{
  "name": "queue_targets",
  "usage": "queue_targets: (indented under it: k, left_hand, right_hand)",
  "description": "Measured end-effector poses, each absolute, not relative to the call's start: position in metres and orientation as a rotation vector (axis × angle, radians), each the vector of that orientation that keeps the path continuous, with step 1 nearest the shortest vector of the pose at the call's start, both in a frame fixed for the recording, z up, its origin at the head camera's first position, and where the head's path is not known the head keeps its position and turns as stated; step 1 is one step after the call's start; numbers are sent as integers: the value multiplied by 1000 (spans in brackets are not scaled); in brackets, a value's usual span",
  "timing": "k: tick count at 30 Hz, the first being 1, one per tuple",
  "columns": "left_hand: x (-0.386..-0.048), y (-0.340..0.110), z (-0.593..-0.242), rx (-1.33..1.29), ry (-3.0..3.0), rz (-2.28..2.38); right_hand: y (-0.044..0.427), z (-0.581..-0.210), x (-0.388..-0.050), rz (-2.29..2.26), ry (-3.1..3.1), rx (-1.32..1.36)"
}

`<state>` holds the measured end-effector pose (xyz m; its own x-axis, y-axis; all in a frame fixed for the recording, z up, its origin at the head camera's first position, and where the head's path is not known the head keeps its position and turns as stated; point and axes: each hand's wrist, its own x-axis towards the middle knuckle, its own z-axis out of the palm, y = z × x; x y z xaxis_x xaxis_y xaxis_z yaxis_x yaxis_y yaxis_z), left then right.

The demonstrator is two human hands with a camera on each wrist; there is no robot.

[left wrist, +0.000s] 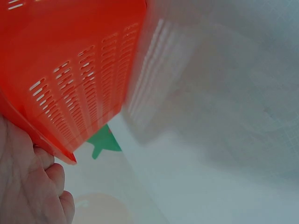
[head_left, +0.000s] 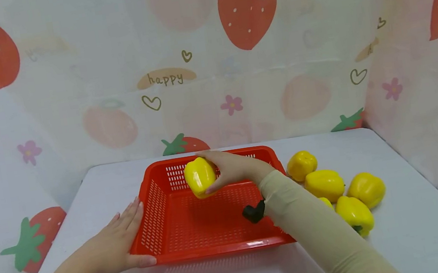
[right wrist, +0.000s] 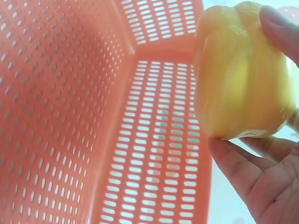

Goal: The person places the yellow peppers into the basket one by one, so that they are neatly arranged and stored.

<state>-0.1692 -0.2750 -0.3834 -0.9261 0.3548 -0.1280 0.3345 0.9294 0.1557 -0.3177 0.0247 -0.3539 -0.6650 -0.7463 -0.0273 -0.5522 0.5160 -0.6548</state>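
A yellow bell pepper (head_left: 200, 177) is pinched between the thumb and fingers of my right hand (head_left: 232, 168), above the back part of a red perforated basket (head_left: 219, 250). The right wrist view shows the same pepper (right wrist: 240, 74) gripped by the right hand (right wrist: 266, 182), with the basket wall (right wrist: 154, 140) beside it. My left hand (head_left: 118, 246) rests against the basket's left side, fingers extended along the rim and thumb at the front left corner. In the left wrist view, the left hand (left wrist: 30, 182) touches the basket's rim. No pepper shows in the visible part of the basket.
Right of the basket, several yellow peppers lie on the white table (head_left: 418, 220), among them one at the back (head_left: 302, 165), one in the middle (head_left: 325, 185), one at the right (head_left: 366, 190) and one in front (head_left: 355, 215). My right forearm partly hides another. A patterned curtain (head_left: 215, 109) stands behind.
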Motion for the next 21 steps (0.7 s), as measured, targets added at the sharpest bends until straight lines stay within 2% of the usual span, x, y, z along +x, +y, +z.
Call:
queue_targets:
  k: [21]
  left_hand:
    - [-170,-274,-384,491,2920,167]
  right_hand:
    - [-22,-375,-328,-889,2408,-1048]
